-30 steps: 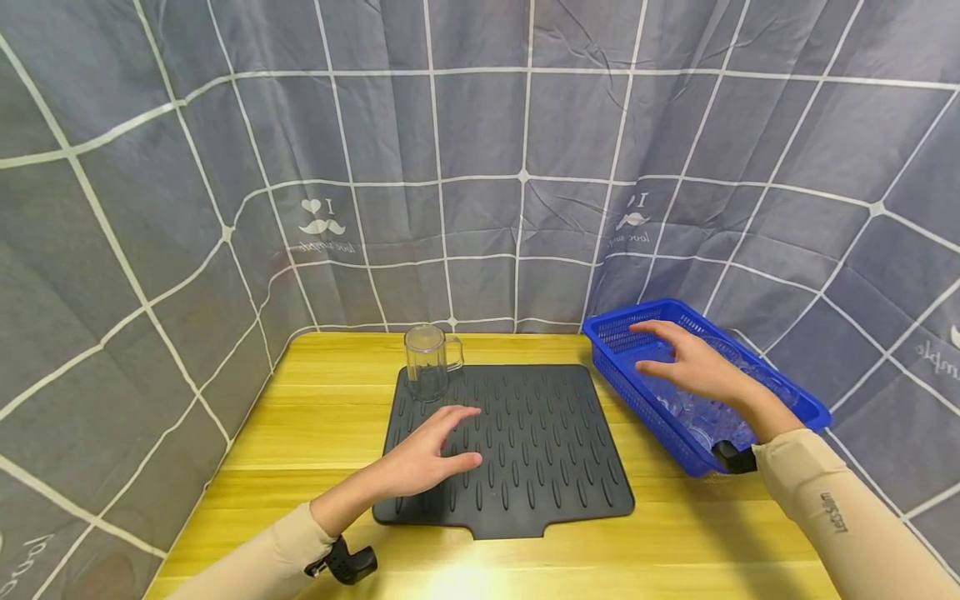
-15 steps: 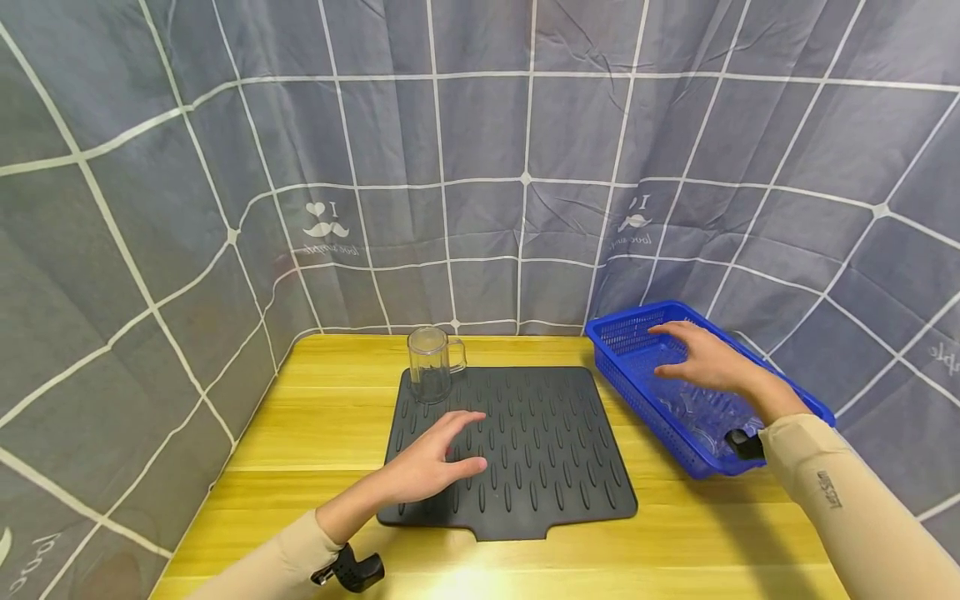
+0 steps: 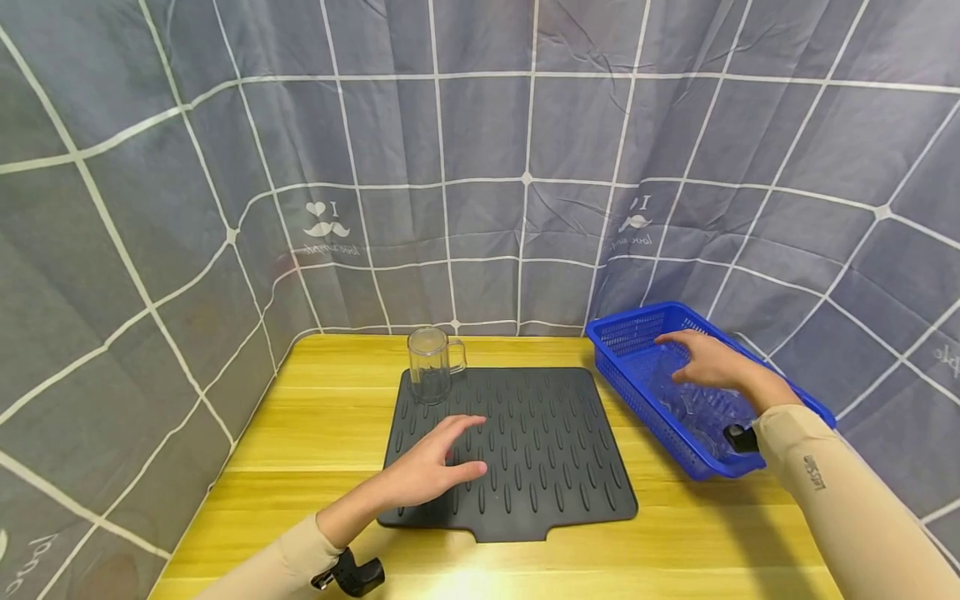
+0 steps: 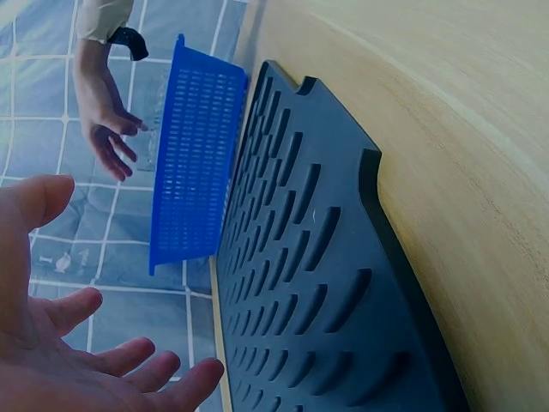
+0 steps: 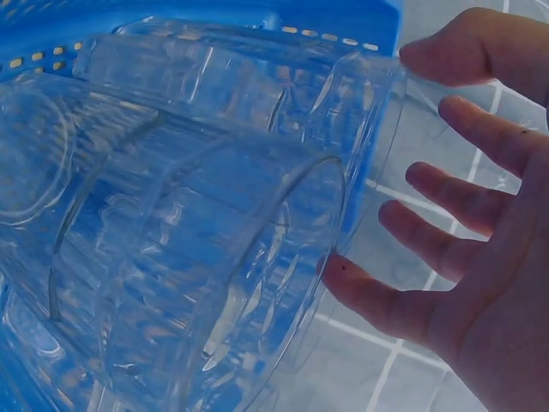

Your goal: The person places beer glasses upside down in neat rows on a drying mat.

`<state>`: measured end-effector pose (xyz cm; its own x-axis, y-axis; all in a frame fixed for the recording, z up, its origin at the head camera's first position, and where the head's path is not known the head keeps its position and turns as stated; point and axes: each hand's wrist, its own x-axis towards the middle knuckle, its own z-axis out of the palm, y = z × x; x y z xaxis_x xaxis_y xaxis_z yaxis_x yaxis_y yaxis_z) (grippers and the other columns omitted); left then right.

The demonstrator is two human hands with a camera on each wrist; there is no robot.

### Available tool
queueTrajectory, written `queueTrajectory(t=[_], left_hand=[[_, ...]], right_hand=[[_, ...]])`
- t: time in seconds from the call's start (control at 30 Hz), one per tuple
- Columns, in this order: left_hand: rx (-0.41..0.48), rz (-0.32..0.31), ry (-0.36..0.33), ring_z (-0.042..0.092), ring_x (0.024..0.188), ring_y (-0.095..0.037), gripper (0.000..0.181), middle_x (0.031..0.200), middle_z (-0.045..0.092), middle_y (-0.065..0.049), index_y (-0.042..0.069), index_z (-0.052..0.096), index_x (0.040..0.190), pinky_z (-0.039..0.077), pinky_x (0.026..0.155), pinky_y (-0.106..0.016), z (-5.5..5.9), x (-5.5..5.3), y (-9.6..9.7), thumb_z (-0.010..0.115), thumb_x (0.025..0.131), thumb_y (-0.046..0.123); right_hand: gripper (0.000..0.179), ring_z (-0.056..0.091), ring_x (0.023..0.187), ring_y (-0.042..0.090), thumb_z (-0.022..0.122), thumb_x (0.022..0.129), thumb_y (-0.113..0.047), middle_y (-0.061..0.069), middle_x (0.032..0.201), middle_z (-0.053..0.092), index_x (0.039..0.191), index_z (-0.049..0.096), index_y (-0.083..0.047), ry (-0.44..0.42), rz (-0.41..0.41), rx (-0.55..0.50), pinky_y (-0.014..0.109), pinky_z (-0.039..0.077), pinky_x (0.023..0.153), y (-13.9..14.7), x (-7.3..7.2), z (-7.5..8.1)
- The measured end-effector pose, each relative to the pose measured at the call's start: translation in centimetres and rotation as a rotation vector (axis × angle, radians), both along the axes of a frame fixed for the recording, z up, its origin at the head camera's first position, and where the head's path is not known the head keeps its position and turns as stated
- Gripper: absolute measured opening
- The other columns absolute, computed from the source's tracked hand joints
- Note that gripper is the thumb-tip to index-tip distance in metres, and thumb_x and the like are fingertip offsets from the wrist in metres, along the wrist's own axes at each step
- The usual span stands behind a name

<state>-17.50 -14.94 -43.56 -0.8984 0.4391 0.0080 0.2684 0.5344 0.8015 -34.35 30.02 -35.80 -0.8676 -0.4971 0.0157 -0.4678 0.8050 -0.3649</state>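
My right hand (image 3: 711, 363) hovers over the blue plastic basket (image 3: 647, 414) with fingers spread and slightly bent. Several clear glasses (image 5: 232, 215) lie on their sides in that basket. In the right wrist view, my fingertips are close to the rim of the nearest glass; I cannot tell whether they touch it. Above the dark ribbed mat (image 3: 536, 454), my left hand (image 3: 429, 467) is held with thumb and fingers apart and nothing between them. A clear glass mug (image 3: 430, 371) stands upright on the mat's far left corner, its handle pointing right.
Everything rests on a yellow wood-grain table (image 3: 315, 425). A grey curtain (image 3: 480, 167) with white grid lines encloses the back and sides. The basket stands to the right of the mat, near the curtain.
My right hand has moved slightly right over the basket, nearer to the glasses in it. The left hand, the mug and the mat stay nearly as they were.
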Motion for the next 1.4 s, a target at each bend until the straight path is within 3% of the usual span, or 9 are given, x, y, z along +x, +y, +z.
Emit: queueTrajectory(t=[0.2, 0.43, 0.73, 1.07, 1.4], left_hand=[[0.013, 0.009, -0.007, 0.044, 0.139, -0.034, 0.065, 0.156, 0.037, -0.006, 0.026, 0.039, 0.154, 0.046, 0.101, -0.059, -0.02, 0.06, -0.24, 0.062, 0.098, 0.048], [0.013, 0.007, -0.013, 0.043, 0.140, -0.035, 0.065, 0.157, 0.036, -0.006, 0.024, 0.039, 0.153, 0.045, 0.102, -0.059, -0.08, 0.13, -0.39, 0.063, 0.098, 0.047], [0.008, 0.012, -0.016, 0.048, 0.134, -0.031, 0.065, 0.155, 0.038, -0.007, 0.024, 0.040, 0.153, 0.046, 0.102, -0.058, -0.26, 0.09, -0.51, 0.063, 0.098, 0.047], [0.005, 0.002, -0.030, 0.044, 0.139, -0.036, 0.065, 0.155, 0.039, -0.008, 0.024, 0.038, 0.154, 0.047, 0.101, -0.056, -0.78, 0.17, -0.50, 0.063, 0.098, 0.047], [0.005, -0.003, -0.027, 0.046, 0.136, -0.036, 0.065, 0.154, 0.040, -0.007, 0.024, 0.039, 0.154, 0.046, 0.099, -0.057, -0.54, 0.20, -0.36, 0.063, 0.098, 0.047]], right_hand=[[0.072, 0.044, 0.130, 0.053, 0.073, 0.071, 0.000, 0.037, 0.141, 0.047, 0.141, 0.053, 0.003, -0.020, -0.003, 0.016, 0.066, 0.039, 0.102, 0.22, -0.46, -0.18], [0.075, 0.050, 0.117, 0.044, 0.072, 0.068, 0.002, 0.037, 0.141, 0.048, 0.141, 0.053, 0.002, -0.072, -0.031, 0.040, 0.049, 0.044, 0.088, 0.50, -0.84, -0.72], [0.069, 0.044, 0.130, 0.057, 0.073, 0.072, -0.002, 0.035, 0.140, 0.051, 0.139, 0.056, 0.000, -0.088, -0.020, 0.062, 0.066, 0.042, 0.099, 0.42, -0.77, -0.84], [0.058, 0.048, 0.126, 0.056, 0.075, 0.076, -0.005, 0.035, 0.135, 0.055, 0.132, 0.061, 0.001, -0.039, 0.008, 0.047, 0.066, 0.043, 0.099, 0.48, -0.53, -1.01], [0.052, 0.052, 0.124, 0.049, 0.074, 0.080, -0.006, 0.030, 0.131, 0.059, 0.130, 0.062, 0.000, 0.034, 0.020, 0.004, 0.063, 0.043, 0.099, 0.69, -0.46, -0.41]])
